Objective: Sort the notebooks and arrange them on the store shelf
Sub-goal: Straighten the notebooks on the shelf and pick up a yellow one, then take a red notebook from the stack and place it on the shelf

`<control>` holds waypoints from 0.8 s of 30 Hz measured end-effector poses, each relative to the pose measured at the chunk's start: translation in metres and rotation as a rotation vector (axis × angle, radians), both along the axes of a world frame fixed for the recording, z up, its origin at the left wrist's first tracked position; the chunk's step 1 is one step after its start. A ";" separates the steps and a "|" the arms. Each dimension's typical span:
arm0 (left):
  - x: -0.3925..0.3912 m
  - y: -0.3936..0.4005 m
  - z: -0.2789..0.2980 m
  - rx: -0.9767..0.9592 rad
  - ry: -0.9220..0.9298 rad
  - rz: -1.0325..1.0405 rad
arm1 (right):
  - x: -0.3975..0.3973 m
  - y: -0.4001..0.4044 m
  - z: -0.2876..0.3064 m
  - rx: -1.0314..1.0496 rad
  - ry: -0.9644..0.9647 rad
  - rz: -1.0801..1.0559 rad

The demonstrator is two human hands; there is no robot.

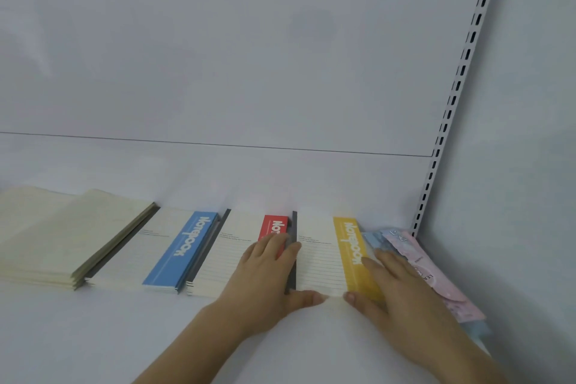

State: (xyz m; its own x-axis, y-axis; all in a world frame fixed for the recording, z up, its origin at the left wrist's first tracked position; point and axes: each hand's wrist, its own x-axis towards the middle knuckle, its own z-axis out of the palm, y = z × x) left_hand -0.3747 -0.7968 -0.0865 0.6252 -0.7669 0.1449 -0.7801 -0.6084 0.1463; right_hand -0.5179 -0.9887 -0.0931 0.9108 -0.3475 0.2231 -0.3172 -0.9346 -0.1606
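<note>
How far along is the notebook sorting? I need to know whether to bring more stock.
Done: cream stack, blue-band stack and red-band stack lie flat in a row on the shelf. In hand: left hand and right hand square the yellow-band stack. Left: the pink and blue notebooks at the right end lie skewed.
</note>
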 end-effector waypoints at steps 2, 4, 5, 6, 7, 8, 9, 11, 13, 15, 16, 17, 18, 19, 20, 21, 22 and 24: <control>-0.003 0.009 0.002 -0.034 -0.030 0.028 | 0.004 0.009 0.001 -0.031 -0.052 -0.011; -0.003 0.021 0.003 -0.062 -0.077 0.069 | 0.010 0.026 0.003 -0.022 -0.104 0.013; -0.003 0.029 0.005 -0.072 -0.086 0.088 | 0.013 0.038 0.004 -0.019 -0.111 0.032; -0.003 0.038 0.007 -0.079 -0.085 0.103 | 0.017 0.050 0.005 -0.024 -0.111 0.052; -0.002 0.049 0.008 -0.083 -0.081 0.117 | 0.021 0.063 0.006 -0.032 -0.105 0.070; -0.001 0.062 0.010 -0.088 -0.084 0.131 | 0.026 0.076 0.008 -0.034 -0.091 0.087; 0.001 0.077 0.011 -0.095 -0.102 0.146 | 0.031 0.091 0.011 -0.031 -0.076 0.103; 0.009 0.112 0.012 -0.115 -0.152 0.176 | 0.045 0.122 0.015 -0.034 -0.064 0.132; 0.017 0.153 0.012 -0.133 -0.156 0.212 | 0.058 0.161 0.020 -0.051 -0.054 0.155; 0.026 0.199 0.013 -0.144 -0.146 0.249 | 0.072 0.205 0.023 -0.031 -0.036 0.184; 0.031 0.224 0.013 -0.143 -0.151 0.265 | 0.080 0.229 0.026 -0.012 -0.030 0.204; 0.036 0.250 0.013 -0.135 -0.154 0.283 | 0.087 0.253 0.027 0.005 -0.026 0.224; 0.041 0.275 0.014 -0.126 -0.157 0.304 | 0.096 0.277 0.029 0.013 -0.028 0.244; 0.046 0.300 0.014 -0.119 -0.158 0.330 | 0.105 0.301 0.029 0.009 -0.033 0.263; 0.051 0.325 0.015 -0.119 -0.158 0.356 | 0.114 0.324 0.028 0.004 -0.034 0.280; 0.056 0.350 0.015 -0.121 -0.155 0.385 | 0.124 0.346 0.026 0.004 -0.031 0.296; 0.061 0.373 0.016 -0.124 -0.154 0.415 | 0.134 0.368 0.024 0.011 -0.027 0.313; 0.071 0.417 0.017 -0.131 -0.148 0.471 | 0.153 0.409 0.021 0.028 -0.017 0.354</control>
State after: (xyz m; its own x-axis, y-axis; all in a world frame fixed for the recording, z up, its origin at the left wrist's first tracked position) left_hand -0.3039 -0.3801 -0.0697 0.8641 -0.3767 0.3338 -0.4441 -0.8828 0.1533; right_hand -0.3649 -0.5792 -0.0718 0.9721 -0.0174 0.2338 0.0281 -0.9814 -0.1897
